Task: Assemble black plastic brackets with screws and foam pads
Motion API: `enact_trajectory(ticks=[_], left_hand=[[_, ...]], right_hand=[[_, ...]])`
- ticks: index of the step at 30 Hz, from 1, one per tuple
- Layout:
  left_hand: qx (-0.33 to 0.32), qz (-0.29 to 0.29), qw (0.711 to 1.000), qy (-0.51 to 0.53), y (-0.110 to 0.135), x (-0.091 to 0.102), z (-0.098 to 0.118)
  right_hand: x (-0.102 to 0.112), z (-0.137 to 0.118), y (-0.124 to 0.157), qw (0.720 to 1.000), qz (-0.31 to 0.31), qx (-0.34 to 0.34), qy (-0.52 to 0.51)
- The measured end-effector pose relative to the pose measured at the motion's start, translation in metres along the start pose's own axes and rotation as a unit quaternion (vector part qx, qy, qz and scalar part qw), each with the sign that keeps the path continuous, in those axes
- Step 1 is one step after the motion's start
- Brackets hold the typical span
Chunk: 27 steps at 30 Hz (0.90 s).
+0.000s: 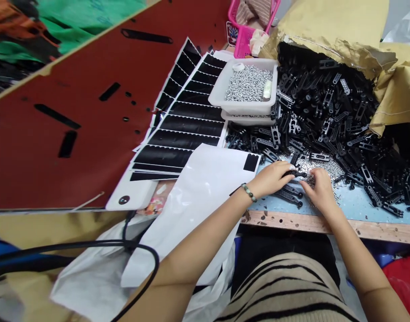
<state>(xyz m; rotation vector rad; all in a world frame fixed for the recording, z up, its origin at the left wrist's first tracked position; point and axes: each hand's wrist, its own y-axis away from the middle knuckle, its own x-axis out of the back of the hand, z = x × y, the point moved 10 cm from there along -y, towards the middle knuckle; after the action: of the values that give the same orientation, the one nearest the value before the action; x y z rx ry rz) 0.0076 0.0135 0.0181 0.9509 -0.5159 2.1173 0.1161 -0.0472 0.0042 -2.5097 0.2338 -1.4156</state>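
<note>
My left hand [273, 178], with a beaded bracelet on its wrist, is closed on a slim black plastic part [294, 173] held above the blue tabletop. Close to that part's right end is my right hand [321, 193]. Its thumb and forefinger are curled toward each other; whatever may be between them is too small to make out. Beneath and behind the hands lies a spread of small silver screws [325, 172]. A few similar black parts [288, 195] rest side by side just below my left hand.
A big heap of black plastic parts [342, 120] spills from a torn brown paper sack [342, 36]. Left of it, a white tub [218, 96] holds silver screws. Black label sheets [178, 138], a white sheet [205, 192] and a red-brown board [100, 120] lie further left.
</note>
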Motion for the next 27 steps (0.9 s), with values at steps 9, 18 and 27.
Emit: enact_trajectory(ticks=[9, 18, 27], left_hand=[[-0.027, -0.064, 0.993, -0.091, 0.003, -0.031, -0.003], [0.026, -0.092, 0.992, -0.087, 0.01, -0.023, -0.012], [0.098, 0.091, 0.99, 0.034, -0.01, 0.01, -0.007]], right_hand=[[-0.01, -0.013, 0.024, 0.997, -0.014, 0.074, 0.001], [-0.007, 0.004, -0.035, 0.992, 0.027, -0.059, 0.111], [0.019, 0.022, -0.026, 0.992, 0.099, -0.079, 0.015]])
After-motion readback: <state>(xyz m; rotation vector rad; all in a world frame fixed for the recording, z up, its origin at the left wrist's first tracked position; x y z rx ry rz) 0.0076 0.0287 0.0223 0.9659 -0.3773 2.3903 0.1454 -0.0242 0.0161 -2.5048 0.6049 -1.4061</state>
